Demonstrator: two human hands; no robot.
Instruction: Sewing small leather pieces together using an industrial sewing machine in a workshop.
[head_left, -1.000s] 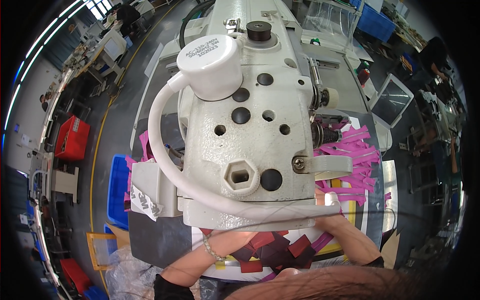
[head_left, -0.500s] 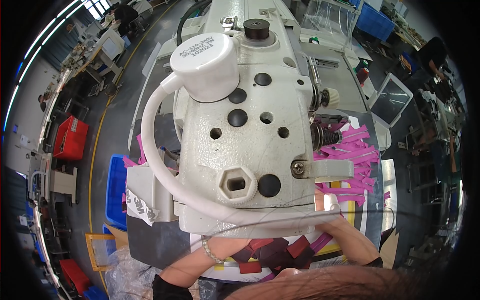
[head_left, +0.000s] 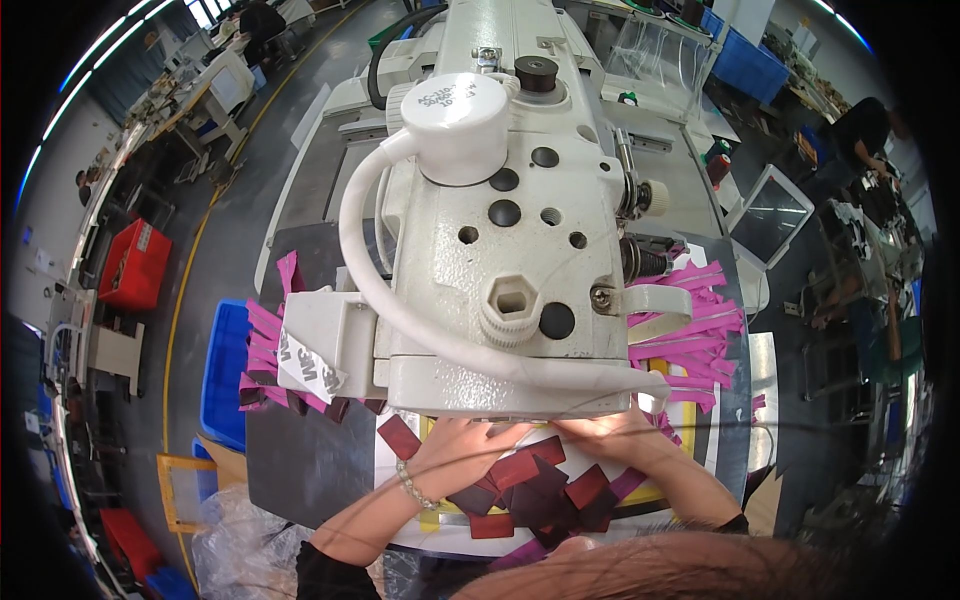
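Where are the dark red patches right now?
In the head view, the dark red patches lie low at centre, just below the white sewing machine, between the left hand and the right hand.

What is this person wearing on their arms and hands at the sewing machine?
Both hands are bare, with no gloves. The left hand has a thin beaded bracelet of pale, silvery beads around the wrist, and a dark sleeve pushed up near the elbow. The right hand shows no rings or bracelet that I can make out; a dark sleeve edge shows further up that forearm.
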